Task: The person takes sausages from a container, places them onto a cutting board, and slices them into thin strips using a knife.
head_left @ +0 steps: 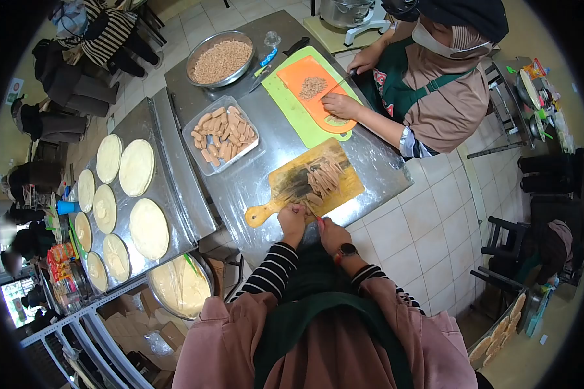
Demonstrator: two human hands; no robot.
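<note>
My left hand (292,221) is closed, pressing on pieces of sausage at the near edge of a wooden cutting board (347,196). My right hand (333,236), with a watch on the wrist, grips a knife (319,222) by its red handle, its blade beside my left fingers. Sliced sausage strips (326,176) lie in a pile on the board, just beyond both hands. The board's rounded handle points left. A clear plastic tub (203,168) beyond it to the left holds several whole sausages (223,134).
Across the table (240,194), a co-worker (444,84) cuts on an orange board (309,104) over a green one (292,126). A metal bowl (198,78) of chopped pieces stands at the far side. Dough rounds (149,228) cover the left table. More people stand at the far left.
</note>
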